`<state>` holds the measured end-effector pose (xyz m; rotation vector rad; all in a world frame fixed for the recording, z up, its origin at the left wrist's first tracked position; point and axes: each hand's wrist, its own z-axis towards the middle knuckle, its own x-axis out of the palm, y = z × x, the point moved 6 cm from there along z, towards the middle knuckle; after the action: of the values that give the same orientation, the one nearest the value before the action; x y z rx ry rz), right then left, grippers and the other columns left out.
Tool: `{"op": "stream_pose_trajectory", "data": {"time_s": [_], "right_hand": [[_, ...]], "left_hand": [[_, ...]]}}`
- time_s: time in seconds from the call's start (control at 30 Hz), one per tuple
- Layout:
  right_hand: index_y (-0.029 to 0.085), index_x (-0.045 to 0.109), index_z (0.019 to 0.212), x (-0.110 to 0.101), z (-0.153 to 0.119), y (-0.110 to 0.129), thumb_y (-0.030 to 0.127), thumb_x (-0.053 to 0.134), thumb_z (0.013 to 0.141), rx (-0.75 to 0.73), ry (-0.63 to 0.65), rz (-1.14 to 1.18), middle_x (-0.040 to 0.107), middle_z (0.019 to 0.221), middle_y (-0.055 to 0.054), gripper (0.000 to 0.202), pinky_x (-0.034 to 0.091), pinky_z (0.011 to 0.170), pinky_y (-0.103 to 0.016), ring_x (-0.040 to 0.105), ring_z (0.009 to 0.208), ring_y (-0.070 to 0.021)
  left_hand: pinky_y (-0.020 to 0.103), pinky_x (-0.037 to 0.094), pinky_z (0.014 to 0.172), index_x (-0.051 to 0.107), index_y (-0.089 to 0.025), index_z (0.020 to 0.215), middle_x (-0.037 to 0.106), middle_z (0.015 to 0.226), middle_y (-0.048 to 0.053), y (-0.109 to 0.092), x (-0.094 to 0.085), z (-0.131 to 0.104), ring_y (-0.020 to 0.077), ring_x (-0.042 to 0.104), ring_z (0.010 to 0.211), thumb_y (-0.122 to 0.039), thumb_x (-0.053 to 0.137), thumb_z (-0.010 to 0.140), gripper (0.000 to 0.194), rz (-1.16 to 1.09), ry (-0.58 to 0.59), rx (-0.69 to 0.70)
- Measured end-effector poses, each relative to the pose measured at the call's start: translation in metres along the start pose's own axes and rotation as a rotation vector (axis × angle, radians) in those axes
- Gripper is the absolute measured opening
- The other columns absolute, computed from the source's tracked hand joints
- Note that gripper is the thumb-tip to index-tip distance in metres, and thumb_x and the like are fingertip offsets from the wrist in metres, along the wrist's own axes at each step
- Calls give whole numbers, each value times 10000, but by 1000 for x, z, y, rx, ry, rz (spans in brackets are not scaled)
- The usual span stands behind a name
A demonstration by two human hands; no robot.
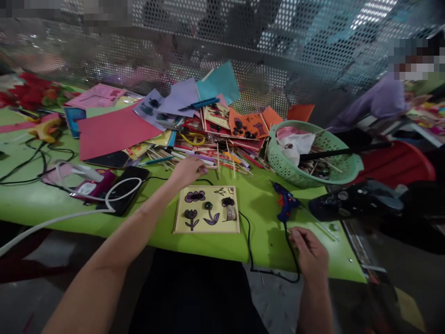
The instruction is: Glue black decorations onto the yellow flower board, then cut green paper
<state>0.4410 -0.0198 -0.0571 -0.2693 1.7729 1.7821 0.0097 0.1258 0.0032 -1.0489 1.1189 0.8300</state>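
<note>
Lying flat: yellow card (200,207), seemingly framed.

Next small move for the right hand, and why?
I'd probably have the right hand draw the black cord back onto the table: it loops past the front edge, leads to the glue gun, and passes close to those fingers, so a snag might drag the gun.

Bare tabletop (260,204) between card (200,203) and glue gun (286,204); black cord (249,232) loops through nearside.
</note>
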Motion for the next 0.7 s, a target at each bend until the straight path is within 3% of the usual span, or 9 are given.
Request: {"op": "stream_pose_trajectory", "data": {"time_s": [0.17, 0.27, 0.33, 0.5, 0.6, 0.7], "right_hand": [[151, 738, 933, 0, 1, -2, 633, 655, 847, 11, -22, -35, 710, 771, -69, 496, 504, 610, -308, 630, 673, -199], [148, 745, 913, -3, 1, -2, 655, 677, 818, 26, -49, -25, 699, 747, -67, 520, 504, 588, -304, 606, 635, -190], [145, 746, 902, -5, 2, -2, 662, 691, 801, 40, -70, -2, 689, 730, -65, 530, 499, 565, -299, 583, 605, -179], [150, 742, 891, -3, 4, -2, 644, 704, 796, 31, -67, 29, 678, 717, -51, 505, 485, 554, -280, 570, 602, -165], [154, 742, 900, -1, 5, -2, 641, 692, 806, 21, -57, 26, 672, 706, -42, 498, 477, 550, -275, 557, 591, -158], [158, 745, 905, -1, 4, -4, 636, 695, 810, 32, -64, 9, 677, 708, -42, 489, 481, 561, -278, 560, 589, -157]], "left_hand": [[393, 510, 979, 725, -221, 1060, 715, 1195, 115, -20, 11, 15, 278, 627, 1157, -326, 503, 985, 257, -42, -52, 17], [355, 519, 954, 705, -241, 1163, 714, 1240, 86, -22, 7, 20, 251, 636, 1169, -336, 530, 981, 270, -64, -61, 7], [355, 513, 957, 695, -252, 1194, 712, 1262, 74, -11, -2, 19, 246, 639, 1178, -357, 503, 999, 293, -63, -76, -42], [466, 455, 1030, 692, -199, 1227, 679, 1325, 141, 41, -19, 8, 321, 606, 1245, -316, 405, 1024, 371, 12, -115, -271], [483, 420, 1074, 674, -243, 1292, 656, 1394, 102, 56, -11, 7, 316, 597, 1271, -274, 441, 997, 377, 35, -71, -303], [493, 399, 1095, 630, -274, 1371, 612, 1469, 70, 56, -1, 12, 306, 563, 1322, -264, 410, 1001, 431, 47, -39, -288]]}}
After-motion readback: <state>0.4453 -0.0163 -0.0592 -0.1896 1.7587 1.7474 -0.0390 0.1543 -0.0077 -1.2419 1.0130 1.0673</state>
